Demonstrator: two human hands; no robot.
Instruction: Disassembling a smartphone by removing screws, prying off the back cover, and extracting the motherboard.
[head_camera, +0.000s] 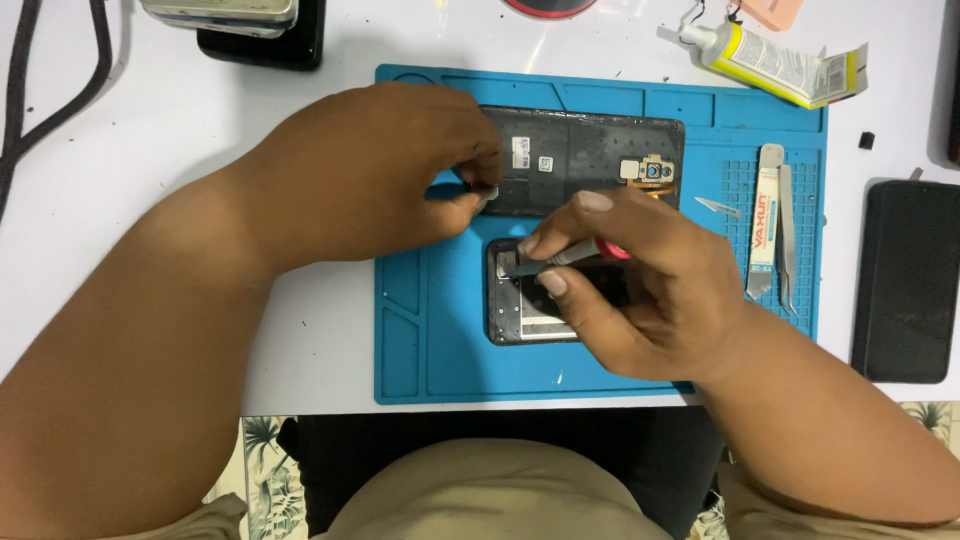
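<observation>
Head view: near the middle of the blue mat (420, 340), an opened phone body (520, 300) lying long axis left to right. Right hand (640, 290) closed around a slim screwdriver (560, 256), tip pointing left at the body's upper-left corner. Left hand (380, 175), just above, fingertips pinched on a tiny part beside the dark back cover (590, 150). Tweezers (775, 235) near the mat's right edge.

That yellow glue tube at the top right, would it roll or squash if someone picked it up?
The yellow glue tube looks crimped flat at its far end, so it probably would not roll. Its creased, dented body suggests soft walls that give under fingers. It is likely light, being small and partly squeezed out.
</observation>
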